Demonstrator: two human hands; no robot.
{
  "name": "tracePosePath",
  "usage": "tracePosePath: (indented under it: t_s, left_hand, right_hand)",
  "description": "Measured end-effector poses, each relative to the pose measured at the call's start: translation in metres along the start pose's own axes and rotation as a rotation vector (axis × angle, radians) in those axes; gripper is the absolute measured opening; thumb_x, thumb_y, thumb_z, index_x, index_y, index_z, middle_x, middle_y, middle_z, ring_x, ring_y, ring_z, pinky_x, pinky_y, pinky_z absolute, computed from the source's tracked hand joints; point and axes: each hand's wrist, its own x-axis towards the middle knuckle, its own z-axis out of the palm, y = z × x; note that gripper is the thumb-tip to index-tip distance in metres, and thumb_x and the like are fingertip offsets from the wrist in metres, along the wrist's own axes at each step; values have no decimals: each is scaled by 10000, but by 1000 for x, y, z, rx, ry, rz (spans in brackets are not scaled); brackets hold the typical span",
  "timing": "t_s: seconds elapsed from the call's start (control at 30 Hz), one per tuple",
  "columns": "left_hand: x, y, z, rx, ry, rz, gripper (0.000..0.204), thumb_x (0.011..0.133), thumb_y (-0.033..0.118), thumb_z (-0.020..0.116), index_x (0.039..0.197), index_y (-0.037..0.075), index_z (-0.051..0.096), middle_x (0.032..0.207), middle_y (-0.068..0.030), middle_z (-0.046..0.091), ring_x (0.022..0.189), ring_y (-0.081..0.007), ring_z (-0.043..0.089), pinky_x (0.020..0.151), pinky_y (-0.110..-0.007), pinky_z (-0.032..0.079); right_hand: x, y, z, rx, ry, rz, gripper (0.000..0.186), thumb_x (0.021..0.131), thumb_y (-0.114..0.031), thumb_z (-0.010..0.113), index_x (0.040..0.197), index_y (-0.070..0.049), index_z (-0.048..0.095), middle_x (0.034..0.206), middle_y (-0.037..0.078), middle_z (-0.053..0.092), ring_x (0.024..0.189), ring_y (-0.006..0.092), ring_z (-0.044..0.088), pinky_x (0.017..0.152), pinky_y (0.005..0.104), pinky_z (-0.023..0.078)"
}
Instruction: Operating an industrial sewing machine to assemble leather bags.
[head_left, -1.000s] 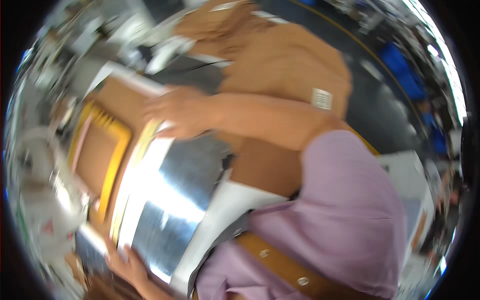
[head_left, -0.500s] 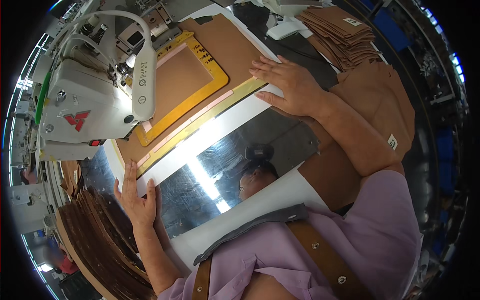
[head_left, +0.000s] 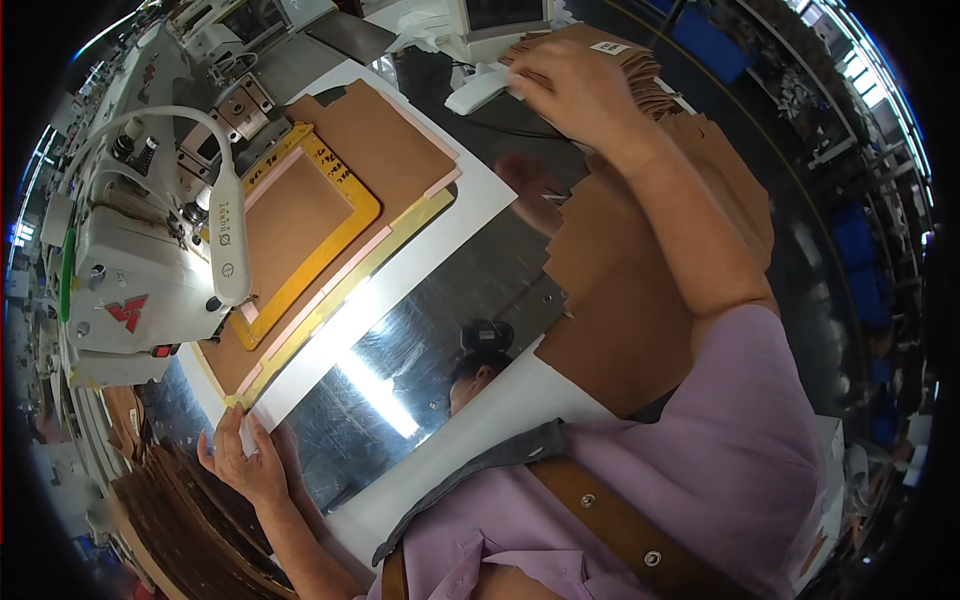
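My left hand [head_left: 247, 463] rests by the lower left corner of a white sheet [head_left: 455, 222], its fingers stretched out. On that sheet lie a yellow-edged backing [head_left: 428, 212] and a brown panel [head_left: 392, 140] with pink strips along its edge. A yellow frame [head_left: 305, 283] with handwritten marks sits on the panel, partly under the sewing machine head [head_left: 140, 270]. My right hand [head_left: 580, 88] is raised at the far side, thumb apart from its bent fingers. Its fingertips are beside a white handheld device [head_left: 478, 90]; no grip on it shows.
A stack of brown pieces [head_left: 640, 68] stands behind my right hand, with more brown sheets [head_left: 650, 270] under my right forearm. Dark brown pieces [head_left: 185, 520] are piled at lower left. The shiny metal tabletop [head_left: 400, 345] mirrors a light. A cable [head_left: 510, 130] lies at the back.
My right hand has lifted off the panel's right edge and moved away to the white device. My left hand stays at the lower left corner. The whole view has shifted.
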Motion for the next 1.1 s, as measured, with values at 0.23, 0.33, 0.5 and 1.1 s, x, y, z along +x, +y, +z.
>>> tracePosePath:
  t_s: [0.23,0.33,0.5,1.1]
  left_hand:
    - [3,5,-1,51,34,-13,193,962,191,661,1126,104,715,1091,-36,748,1043,-192,696,1122,-425,309]
    - [10,16,-7,64,23,4,182,926,171,694,1098,117,709,1079,-27,751,1038,-193,700,1122,-430,301]
    - [38,54,-28,-317,-85,-57,208,865,106,753,1070,78,734,1033,-69,753,1007,-246,702,954,-365,470]
    - [81,108,27,-1592,-331,-650,207,988,79,676,1173,-1,630,1019,-88,748,926,-85,691,824,-236,563]
  right_hand:
    - [-13,90,-21,-406,-256,229,197,892,-251,685,965,-86,765,952,112,734,957,327,703,841,458,563]
    - [-15,96,-18,-447,-132,209,200,929,-264,659,1011,-121,772,985,91,743,947,318,708,814,436,564]
    - [-13,44,-59,-216,234,84,142,939,-232,699,983,-119,772,947,28,754,878,229,719,717,353,562]
    - [-12,-179,69,886,-457,-409,268,899,-289,750,975,-33,716,908,110,722,828,266,686,770,367,525]
